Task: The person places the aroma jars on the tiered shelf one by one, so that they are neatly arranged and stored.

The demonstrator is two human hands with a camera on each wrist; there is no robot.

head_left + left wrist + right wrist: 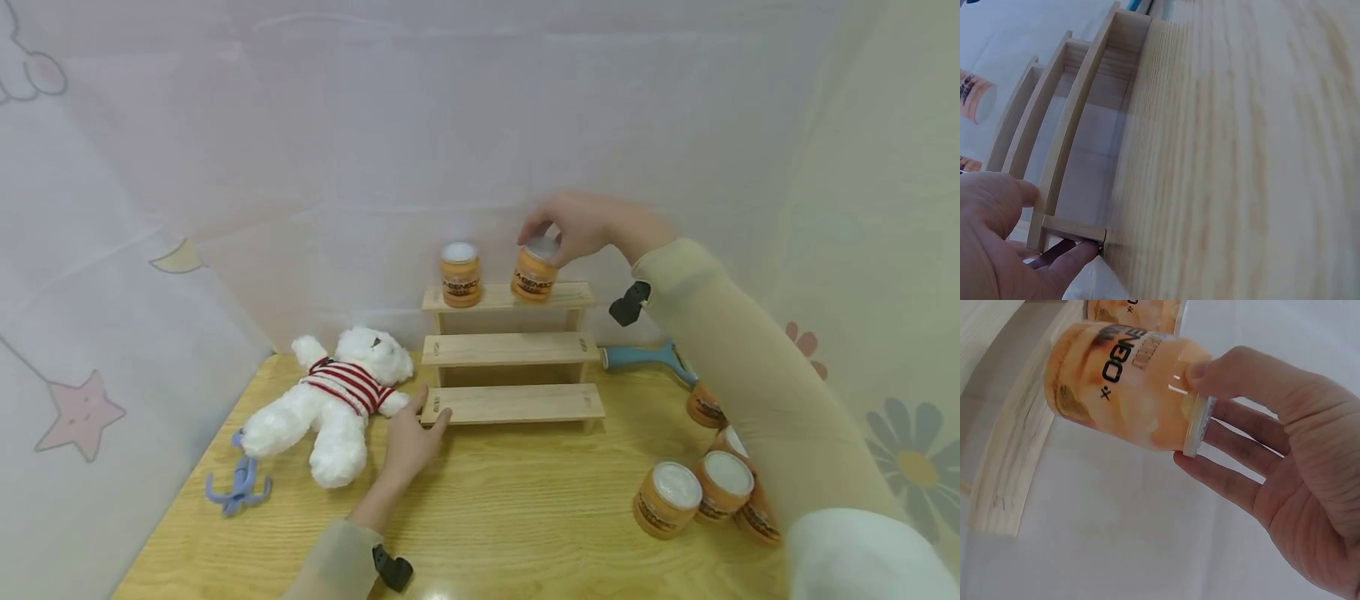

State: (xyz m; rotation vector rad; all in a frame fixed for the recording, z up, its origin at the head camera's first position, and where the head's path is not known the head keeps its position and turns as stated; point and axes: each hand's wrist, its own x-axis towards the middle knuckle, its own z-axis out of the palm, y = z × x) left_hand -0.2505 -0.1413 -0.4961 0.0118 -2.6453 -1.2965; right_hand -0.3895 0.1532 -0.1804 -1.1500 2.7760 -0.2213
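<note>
in the head view, the right hand point(573, 227) is gripping an orange jar point(532, 277) by its top, holding it tilted at the right part of the top step of the wooden stand point(510, 348); whether its base is touching the board is unclear. a second jar point(461, 277) is standing upright to its left. the left hand point(411, 439) is pinching the left end of the lowest step, beside a white teddy bear point(347, 387). in the left wrist view, its thumb is touching the front board while fingers are touching the end leg. in the right wrist view, thumb and fingers are holding the orange jar near its pale rim.
</note>
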